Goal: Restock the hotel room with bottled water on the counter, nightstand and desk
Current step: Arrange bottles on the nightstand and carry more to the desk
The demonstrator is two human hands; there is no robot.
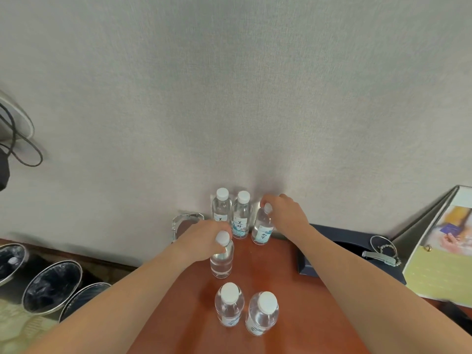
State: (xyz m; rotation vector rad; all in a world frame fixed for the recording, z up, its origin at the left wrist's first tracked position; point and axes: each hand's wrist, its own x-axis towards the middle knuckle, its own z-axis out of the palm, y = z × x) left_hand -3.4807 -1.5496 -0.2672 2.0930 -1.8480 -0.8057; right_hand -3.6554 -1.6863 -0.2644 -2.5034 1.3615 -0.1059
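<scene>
Several clear water bottles with white caps stand on a reddish-brown wooden desk (281, 290). Two bottles (221, 208) (241, 218) stand against the grey wall. My right hand (286, 213) grips the neck of a third bottle (261, 231) beside them, tilted slightly. My left hand (204, 241) grips the neck of a bottle (221, 261) a little nearer to me. Two more bottles (228, 305) (263, 312) stand side by side at the desk's near end, untouched.
A glass ashtray (185, 221) sits by the wall behind my left hand. A dark tray (339, 251) with a ring and chain, and an open brochure (444, 251), lie to the right. Three lined waste bins (51, 284) stand on the floor at left.
</scene>
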